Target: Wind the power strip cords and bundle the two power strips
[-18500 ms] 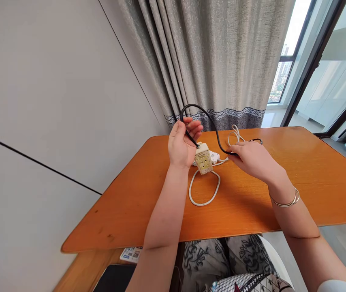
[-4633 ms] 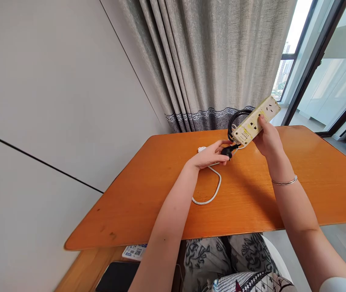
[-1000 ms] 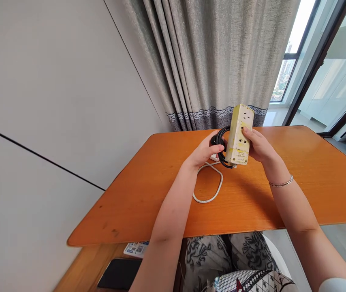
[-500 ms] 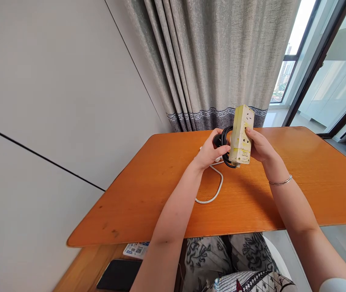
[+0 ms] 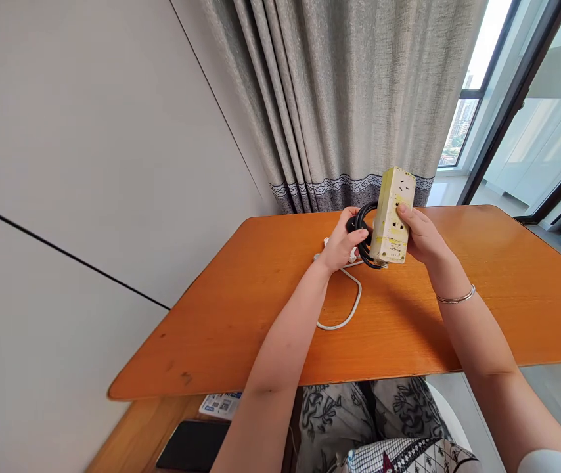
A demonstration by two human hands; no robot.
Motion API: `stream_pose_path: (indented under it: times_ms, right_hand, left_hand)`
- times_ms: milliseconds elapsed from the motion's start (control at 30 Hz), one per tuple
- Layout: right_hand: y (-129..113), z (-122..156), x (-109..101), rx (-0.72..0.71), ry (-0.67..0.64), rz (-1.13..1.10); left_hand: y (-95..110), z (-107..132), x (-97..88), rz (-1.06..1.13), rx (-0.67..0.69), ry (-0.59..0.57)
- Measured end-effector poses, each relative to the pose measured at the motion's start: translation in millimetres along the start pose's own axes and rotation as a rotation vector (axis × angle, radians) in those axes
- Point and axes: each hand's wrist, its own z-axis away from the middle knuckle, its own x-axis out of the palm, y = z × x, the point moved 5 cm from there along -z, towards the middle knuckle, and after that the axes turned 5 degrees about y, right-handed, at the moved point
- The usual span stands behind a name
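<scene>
A yellowed power strip [image 5: 391,220] is held up over the table, tilted, with its socket face turned toward me. My right hand [image 5: 421,231] grips its right side, the thumb lying on the socket face. A coiled black cord [image 5: 368,244] hangs against the strip's left side. My left hand [image 5: 342,242] is closed around that coil, its thumb across the loops; the black plug end is partly hidden in the fingers. Below and behind the left hand, a white cable [image 5: 357,299] lies on the table in a loop, its white end pieces partly covered by the hand.
The orange wooden table [image 5: 241,309] spreads under both hands. A grey curtain [image 5: 359,98] hangs behind it, and a white wall [image 5: 88,164] stands at the left. Below the near edge lie a black phone [image 5: 194,445] and a printed paper [image 5: 221,405] on a lower wooden surface.
The power strip has shifted slightly up and right in my right hand's grip. My left thumb has moved off the strip's edge and closed over the black coil.
</scene>
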Motion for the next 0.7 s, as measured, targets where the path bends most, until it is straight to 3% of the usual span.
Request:
stream_pose_path:
  times_ms: [333, 500, 700]
  right_hand:
    - [0, -4, -6, -0.011, 0.089, -0.093]
    - [1, -8, -11, -0.039, 0.111, -0.116]
    - [2, -8, -10, -0.057, 0.140, -0.065]
  left_hand:
    - [-4, 1, 5.9, 0.070, -0.030, 0.051]
    - [1, 1, 9.1, 0.036, 0.075, 0.041]
    - [-14, -8, -1.6, -0.119, 0.211, 0.121]
